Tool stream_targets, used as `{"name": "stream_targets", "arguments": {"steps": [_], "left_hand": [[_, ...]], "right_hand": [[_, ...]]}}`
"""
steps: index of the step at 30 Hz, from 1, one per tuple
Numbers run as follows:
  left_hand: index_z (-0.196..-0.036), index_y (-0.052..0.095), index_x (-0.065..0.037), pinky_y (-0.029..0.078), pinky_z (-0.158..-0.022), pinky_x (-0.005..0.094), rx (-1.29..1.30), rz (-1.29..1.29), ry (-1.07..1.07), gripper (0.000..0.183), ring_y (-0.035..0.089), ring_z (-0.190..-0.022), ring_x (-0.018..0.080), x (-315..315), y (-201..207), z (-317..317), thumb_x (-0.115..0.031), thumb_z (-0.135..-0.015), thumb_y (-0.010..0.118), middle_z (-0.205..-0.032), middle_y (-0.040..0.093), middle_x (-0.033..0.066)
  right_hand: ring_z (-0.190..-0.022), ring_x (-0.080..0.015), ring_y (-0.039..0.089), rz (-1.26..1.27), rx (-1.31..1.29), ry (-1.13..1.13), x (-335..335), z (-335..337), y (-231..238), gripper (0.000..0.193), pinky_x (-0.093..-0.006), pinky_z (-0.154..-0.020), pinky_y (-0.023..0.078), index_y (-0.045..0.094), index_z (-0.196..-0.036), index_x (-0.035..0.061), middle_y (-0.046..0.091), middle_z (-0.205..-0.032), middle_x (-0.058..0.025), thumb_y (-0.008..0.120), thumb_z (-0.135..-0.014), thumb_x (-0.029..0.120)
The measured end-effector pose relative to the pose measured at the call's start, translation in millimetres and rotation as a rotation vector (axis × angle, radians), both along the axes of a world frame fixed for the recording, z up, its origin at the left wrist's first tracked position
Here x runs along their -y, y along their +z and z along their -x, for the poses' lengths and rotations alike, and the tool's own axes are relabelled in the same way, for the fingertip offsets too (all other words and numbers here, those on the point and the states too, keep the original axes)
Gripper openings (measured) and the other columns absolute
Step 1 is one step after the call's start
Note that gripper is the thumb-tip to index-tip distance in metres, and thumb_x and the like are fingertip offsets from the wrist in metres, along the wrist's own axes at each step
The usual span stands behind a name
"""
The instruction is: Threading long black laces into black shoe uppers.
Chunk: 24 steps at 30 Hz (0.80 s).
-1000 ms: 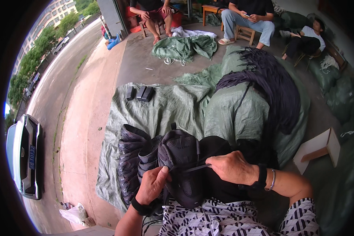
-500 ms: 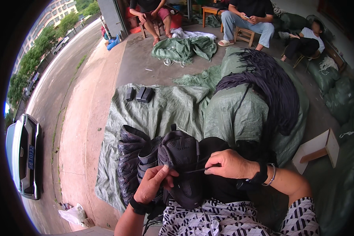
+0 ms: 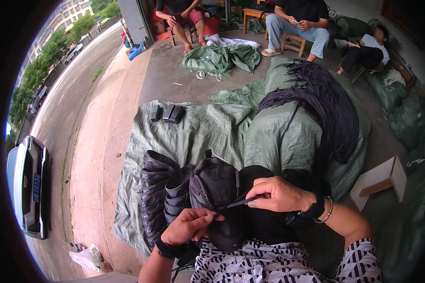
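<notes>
A black shoe (image 3: 216, 181) lies in front of me with its toe toward my patterned clothing. My right hand (image 3: 282, 195) pinches a dark shoelace (image 3: 239, 203) beside the shoe, thumb against fingers. From there the lace runs left across the shoe to my left hand (image 3: 188, 226), whose closed fingers hold it over the shoe's middle. Left of the shoe, several dark shoe pieces are stacked in two rows, the outer stack (image 3: 153, 198) longer than the inner stack (image 3: 178, 191). How the lace passes through the eyelets is hidden.
A big bunch of dark laces (image 3: 330, 101) drapes over a stuffed green sack (image 3: 281, 137) ahead right. Small black blocks (image 3: 174, 114) lie on a green sheet (image 3: 198, 132). A white box piece (image 3: 382, 181) stands at right. Several people sit at the back. A car (image 3: 30, 188) stands outside left.
My left hand has moved slightly right and down. My right hand has shifted slightly up, and the lace between them now slants upward to the right.
</notes>
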<state>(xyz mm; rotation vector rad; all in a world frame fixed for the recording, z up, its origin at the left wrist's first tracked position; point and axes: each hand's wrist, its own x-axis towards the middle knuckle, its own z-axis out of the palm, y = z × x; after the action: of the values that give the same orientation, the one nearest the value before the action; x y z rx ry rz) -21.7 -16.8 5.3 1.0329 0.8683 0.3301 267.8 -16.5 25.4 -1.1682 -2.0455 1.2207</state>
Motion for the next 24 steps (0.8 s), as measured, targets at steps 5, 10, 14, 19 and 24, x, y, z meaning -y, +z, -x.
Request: {"name": "stream_targets", "arguments": {"steps": [5,10,14,19,24], "left_hand": [[-0.109,0.064,0.003,0.045,-0.056,0.0195,0.058,0.047,-0.089,0.032,0.040,-0.044,0.0030,0,4,0,-0.025,-0.098,0.050,-0.053,0.047,-0.0037],[-0.109,0.063,0.003,0.051,-0.063,0.0279,0.381,-0.080,0.343,0.032,0.041,-0.042,0.0063,-2,3,7,-0.022,-0.099,0.046,-0.050,0.046,-0.0025],[-0.112,0.060,0.003,0.049,-0.059,0.0278,0.446,-0.242,0.622,0.032,0.039,-0.041,0.0063,-13,9,28,-0.022,-0.099,0.045,-0.048,0.041,-0.0036],[-0.116,0.056,0.002,0.044,-0.054,0.0249,0.516,-0.335,0.824,0.032,0.031,-0.042,0.0046,-20,13,82,-0.023,-0.101,0.042,-0.048,0.031,-0.0063],[-0.120,0.055,0.001,0.045,-0.057,0.0253,0.575,-0.264,0.805,0.034,0.031,-0.043,0.0045,-6,0,78,-0.024,-0.101,0.042,-0.049,0.031,-0.0071]], "right_hand": [[-0.078,-0.0132,0.057,0.138,-0.140,0.042,2,-5,-4,0.012,-0.0269,-0.065,0.045,0.070,-0.084,0.0058,0.054,-0.082,-0.0007,0.072,-0.079,0.016],[-0.080,-0.0178,0.059,-0.221,0.050,0.123,5,-5,-6,0.008,-0.0295,-0.071,0.049,0.069,-0.083,0.0093,0.054,-0.088,-0.0025,0.072,-0.077,0.013],[-0.072,-0.0211,0.061,-0.175,0.123,0.123,1,3,-23,0.011,-0.0318,-0.066,0.050,0.067,-0.088,0.0093,0.059,-0.080,-0.0045,0.070,-0.077,0.012],[-0.068,-0.0219,0.061,-0.233,-0.088,-0.112,-3,17,-16,0.012,-0.0324,-0.063,0.049,0.066,-0.090,0.0086,0.060,-0.078,-0.0045,0.069,-0.079,0.014],[-0.087,-0.0225,0.055,-0.481,0.271,-0.123,-1,20,-22,0.033,-0.0371,-0.079,0.041,0.053,-0.097,0.0110,0.059,-0.080,-0.0005,0.074,-0.076,0.023]]}}
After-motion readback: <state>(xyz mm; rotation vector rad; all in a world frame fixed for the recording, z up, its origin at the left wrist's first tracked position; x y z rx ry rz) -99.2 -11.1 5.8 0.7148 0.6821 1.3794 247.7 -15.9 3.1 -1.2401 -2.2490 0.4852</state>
